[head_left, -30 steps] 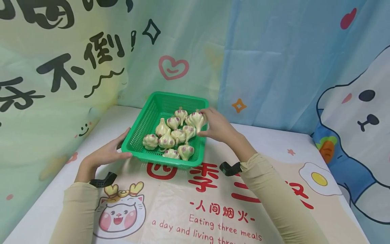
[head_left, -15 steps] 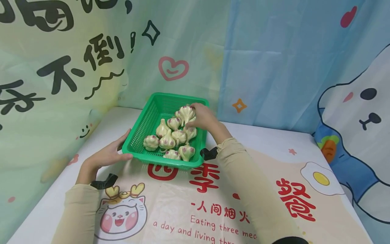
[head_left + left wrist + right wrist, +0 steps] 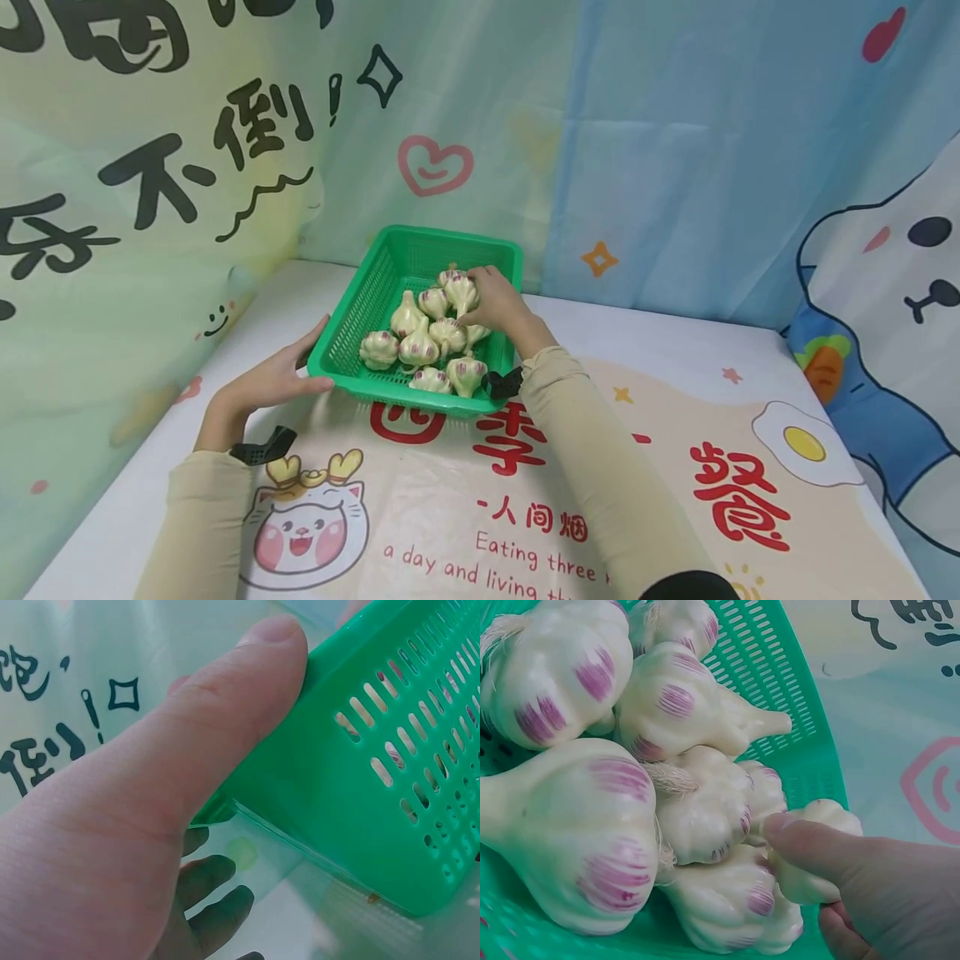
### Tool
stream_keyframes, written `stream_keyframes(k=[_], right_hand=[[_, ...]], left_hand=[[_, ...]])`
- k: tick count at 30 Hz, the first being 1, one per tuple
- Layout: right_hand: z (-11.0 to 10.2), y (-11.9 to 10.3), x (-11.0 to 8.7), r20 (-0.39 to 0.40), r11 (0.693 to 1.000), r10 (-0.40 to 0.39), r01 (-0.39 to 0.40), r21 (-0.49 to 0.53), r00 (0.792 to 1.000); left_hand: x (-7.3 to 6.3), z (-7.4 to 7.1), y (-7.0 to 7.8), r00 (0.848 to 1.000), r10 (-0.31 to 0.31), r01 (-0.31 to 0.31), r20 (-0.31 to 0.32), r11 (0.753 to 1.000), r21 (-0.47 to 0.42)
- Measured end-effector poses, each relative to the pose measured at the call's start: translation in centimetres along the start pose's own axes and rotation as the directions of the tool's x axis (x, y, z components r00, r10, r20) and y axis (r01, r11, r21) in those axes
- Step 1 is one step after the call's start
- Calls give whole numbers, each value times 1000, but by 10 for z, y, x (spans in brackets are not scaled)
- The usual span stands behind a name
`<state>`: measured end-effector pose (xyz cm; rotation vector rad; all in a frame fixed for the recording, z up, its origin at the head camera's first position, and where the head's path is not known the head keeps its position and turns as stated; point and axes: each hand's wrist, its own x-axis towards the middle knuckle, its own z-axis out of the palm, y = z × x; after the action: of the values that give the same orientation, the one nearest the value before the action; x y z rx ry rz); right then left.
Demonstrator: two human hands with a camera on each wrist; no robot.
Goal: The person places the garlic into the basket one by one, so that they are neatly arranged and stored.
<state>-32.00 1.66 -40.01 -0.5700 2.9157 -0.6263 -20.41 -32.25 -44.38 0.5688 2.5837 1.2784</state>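
Note:
A green perforated plastic basket (image 3: 360, 387) stands on the table with several garlic bulbs (image 3: 418, 346) in it, cream-white with purple streaks. At its near left corner my left hand (image 3: 273, 377) holds the rim; in the left wrist view the thumb (image 3: 247, 690) lies along the edge and the other fingers hang curled below. My right hand (image 3: 501, 302) pinches one garlic bulb (image 3: 461, 292) among the others, near the basket's right side. The right wrist view shows the thumb on this bulb (image 3: 821, 819), its fingers mostly hidden behind it.
A printed mat (image 3: 420, 500) with red lettering covers the white table (image 3: 675, 329). Patterned cloth (image 3: 637, 167) hangs close behind the basket and along the left. Black wrist cameras (image 3: 264, 447) sit on both wrists.
My right hand has moved left from the basket's right rim with the garlic bulb, then slightly down among the other bulbs. The left hand keeps its place on the corner.

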Motion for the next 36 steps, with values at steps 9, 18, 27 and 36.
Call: stream_keyframes(k=[9, 18, 27, 36], right_hand=[[4, -2, 4, 34, 999, 44, -44, -2, 998], [1, -8, 3, 143, 994, 19, -4, -105, 990], [-1, -13, 0, 292, 977, 58, 5, -212, 955], [-8, -5, -9, 236, 990, -78, 102, -93, 969]], left_hand=[[-2, -1, 3, 1000, 8, -8, 4, 1000, 6], [-5, -2, 3, 1000, -7, 7, -1, 1000, 12], [-6, 0, 3, 1000, 7, -7, 3, 1000, -1], [-5, 0, 4, 1000, 8, -8, 8, 1000, -4]])
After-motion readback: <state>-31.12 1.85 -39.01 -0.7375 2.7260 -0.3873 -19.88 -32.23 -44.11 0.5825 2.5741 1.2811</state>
